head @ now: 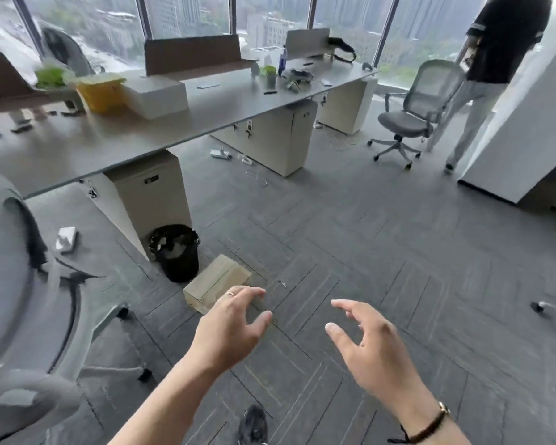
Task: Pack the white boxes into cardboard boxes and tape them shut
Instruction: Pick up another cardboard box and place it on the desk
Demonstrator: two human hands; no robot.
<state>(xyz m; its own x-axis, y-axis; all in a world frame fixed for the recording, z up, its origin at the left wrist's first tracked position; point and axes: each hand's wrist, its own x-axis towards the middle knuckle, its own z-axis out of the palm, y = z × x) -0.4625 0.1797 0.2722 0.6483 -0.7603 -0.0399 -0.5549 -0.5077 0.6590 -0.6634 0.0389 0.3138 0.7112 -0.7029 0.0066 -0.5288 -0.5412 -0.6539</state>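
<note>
just beyond the spread, empty left hand point(230, 329) and right hand point(371, 354), the cardboard box point(217, 284) on the floor probably wants both palms clamping opposite sides.

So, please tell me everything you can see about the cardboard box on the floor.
The cardboard box is pale brown, low and oblong, and looks closed, with a dark seam along its top. It lies flat on the grey carpet, slanted to the view, just right of the black bin. The left hand hides its near corner; whether they touch cannot be told. Whether it is taped cannot be told.
</note>
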